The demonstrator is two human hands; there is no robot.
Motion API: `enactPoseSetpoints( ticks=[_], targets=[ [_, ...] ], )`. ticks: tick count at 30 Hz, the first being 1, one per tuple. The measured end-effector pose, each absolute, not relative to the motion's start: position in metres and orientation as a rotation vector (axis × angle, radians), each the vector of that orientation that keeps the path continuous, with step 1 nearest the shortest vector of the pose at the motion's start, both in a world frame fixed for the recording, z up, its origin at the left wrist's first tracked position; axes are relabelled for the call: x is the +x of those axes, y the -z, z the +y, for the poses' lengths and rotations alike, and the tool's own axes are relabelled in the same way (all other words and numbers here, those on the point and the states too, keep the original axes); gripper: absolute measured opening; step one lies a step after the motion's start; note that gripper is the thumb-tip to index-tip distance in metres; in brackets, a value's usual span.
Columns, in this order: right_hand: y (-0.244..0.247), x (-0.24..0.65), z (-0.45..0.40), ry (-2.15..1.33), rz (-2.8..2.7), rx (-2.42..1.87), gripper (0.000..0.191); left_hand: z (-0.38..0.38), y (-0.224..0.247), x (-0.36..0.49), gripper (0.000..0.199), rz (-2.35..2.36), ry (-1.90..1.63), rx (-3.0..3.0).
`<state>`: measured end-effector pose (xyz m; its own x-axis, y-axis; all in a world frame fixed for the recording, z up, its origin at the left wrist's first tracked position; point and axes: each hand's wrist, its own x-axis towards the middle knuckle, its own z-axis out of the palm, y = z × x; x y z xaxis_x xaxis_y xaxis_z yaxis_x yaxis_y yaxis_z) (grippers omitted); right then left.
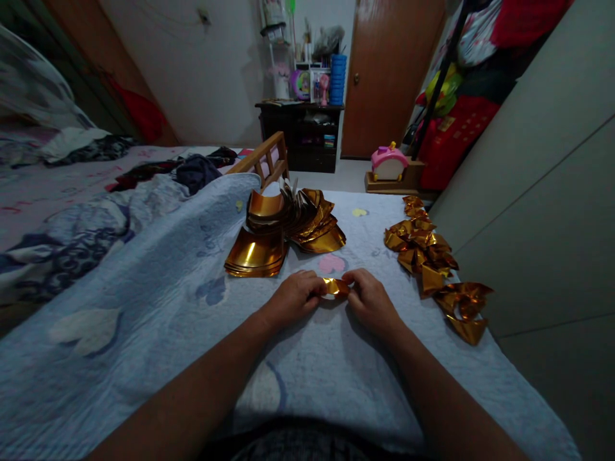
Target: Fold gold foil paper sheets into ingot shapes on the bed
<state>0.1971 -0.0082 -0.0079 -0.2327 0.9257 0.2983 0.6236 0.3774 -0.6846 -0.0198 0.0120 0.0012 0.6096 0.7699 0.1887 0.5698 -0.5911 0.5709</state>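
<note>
Dim overall, lit from overhead toward the far wall at upper centre. Bright glare on the gold foil stack (257, 253) at centre. Deep shadow along the bottom edge and left side. Strong wide-angle bending at both sides. Slightly soft throughout, grainy in dark corners.

You're in a home bedroom: quilted blue bedspread (144, 307) over the bed w/ a wooden footboard (262, 160) at its far edge, dark dresser (300, 134) by the door (389, 70), wardrobe (538, 211) along the right edge, clothes rack (461, 70), toys etc.
</note>
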Motion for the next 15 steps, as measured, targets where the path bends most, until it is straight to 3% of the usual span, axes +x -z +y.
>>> enactPoseSetpoints(
  ticks=[15],
  targets=[
    [-0.0006,0.1919,-0.0187,-0.572,-2.154,-1.24,0.03,0.0108,-0.0015,-0.0195,0.017,1.034,-0.582,2.355]
  ],
)
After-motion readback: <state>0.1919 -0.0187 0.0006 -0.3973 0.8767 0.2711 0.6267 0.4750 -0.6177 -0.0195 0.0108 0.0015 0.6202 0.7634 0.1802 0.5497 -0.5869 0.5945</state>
